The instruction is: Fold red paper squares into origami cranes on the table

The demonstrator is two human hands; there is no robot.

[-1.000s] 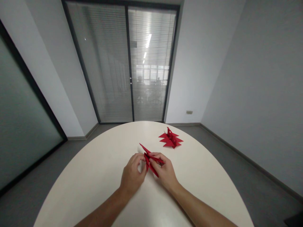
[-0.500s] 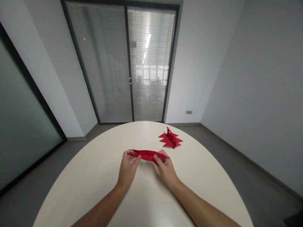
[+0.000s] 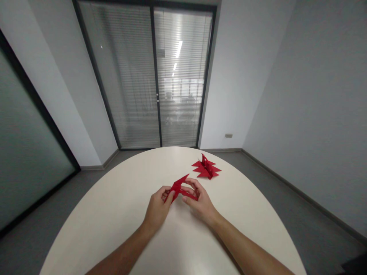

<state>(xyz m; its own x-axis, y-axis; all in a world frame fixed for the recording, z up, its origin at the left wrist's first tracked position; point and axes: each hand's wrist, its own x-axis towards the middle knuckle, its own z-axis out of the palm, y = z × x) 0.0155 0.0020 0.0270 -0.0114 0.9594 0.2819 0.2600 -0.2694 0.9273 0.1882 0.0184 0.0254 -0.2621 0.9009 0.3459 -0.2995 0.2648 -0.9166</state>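
A piece of folded red paper (image 3: 177, 186) is held above the table, one pointed flap slanting up to the right and another running low into my right hand. My left hand (image 3: 159, 204) is closed on its left end, thumb in front and fingers curled behind. My right hand (image 3: 200, 200) has curved fingers around the lower right flap, with the thumb below and the index finger lifted near the upper point. Part of the paper is hidden by the fingers. Beyond my right hand, a red folded-paper piece with several pointed tips (image 3: 207, 169) rests on the table.
The round, cream-coloured table (image 3: 120, 206) has its curved far edge just past the spiky paper piece. Behind it stand a glazed partition with blinds (image 3: 134, 84) and a pale wall (image 3: 229, 76) with a small socket plate (image 3: 228, 135).
The red paper has turned from lying level between both hands to a slanted position, its flaps spread apart. My right hand has loosened and shifted its fingers; my left hand keeps its hold.
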